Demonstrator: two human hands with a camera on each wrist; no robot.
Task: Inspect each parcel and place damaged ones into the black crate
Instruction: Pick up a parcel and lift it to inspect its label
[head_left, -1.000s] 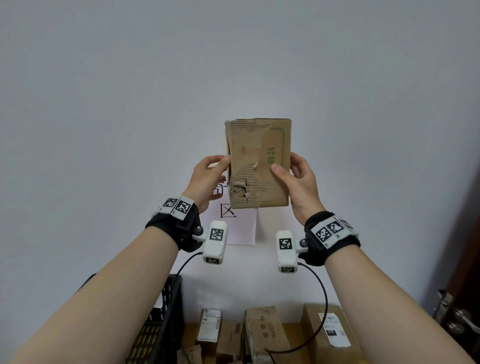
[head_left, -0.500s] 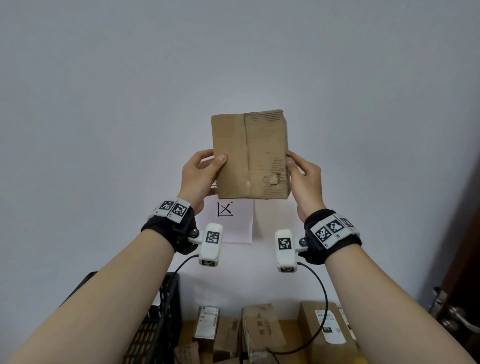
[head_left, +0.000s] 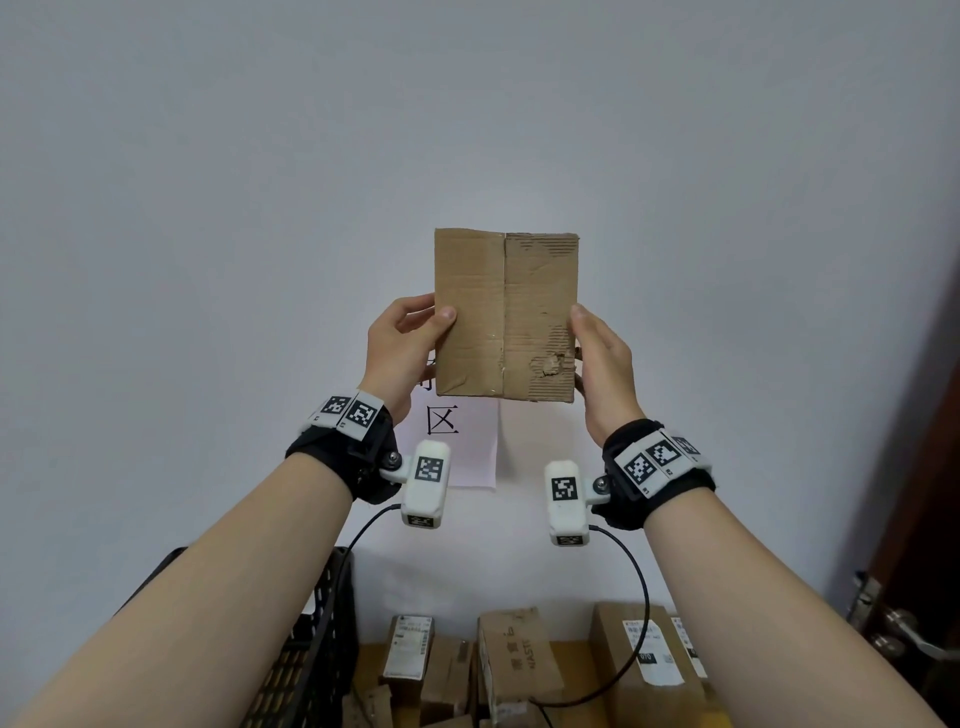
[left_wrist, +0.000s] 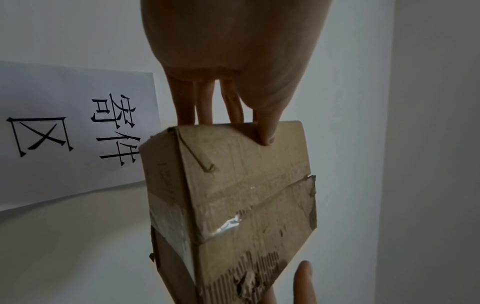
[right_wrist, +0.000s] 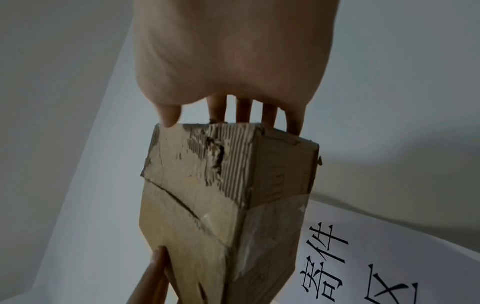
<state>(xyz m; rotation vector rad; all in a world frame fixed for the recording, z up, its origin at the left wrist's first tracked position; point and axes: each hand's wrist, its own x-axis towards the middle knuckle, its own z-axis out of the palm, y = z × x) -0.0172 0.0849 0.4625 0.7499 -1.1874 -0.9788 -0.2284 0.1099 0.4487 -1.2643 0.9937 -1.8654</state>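
Note:
A small brown cardboard parcel (head_left: 506, 317) is held up in front of the wall at face height. Its near face has a taped centre seam, peeled corrugation and a torn dent near the lower right corner (head_left: 550, 364). My left hand (head_left: 402, 345) grips its left edge, thumb on the front face and fingers behind. My right hand (head_left: 600, 358) grips the right edge. The left wrist view shows the parcel (left_wrist: 233, 195) with my left thumb on it; the right wrist view shows the tear (right_wrist: 215, 152). The black crate (head_left: 306, 654) stands at the lower left, partly hidden by my left forearm.
Several taped cardboard parcels (head_left: 519, 670) stand on a wooden surface below, against the wall. A white paper sign (head_left: 457, 441) with black characters hangs behind the held parcel. A dark door with a metal handle (head_left: 904, 629) is at the right edge.
The parcel has been turned between my hands: the ripped face with green print went out of sight and the seamed face now looks at me. Both hands shifted their hold on the edges.

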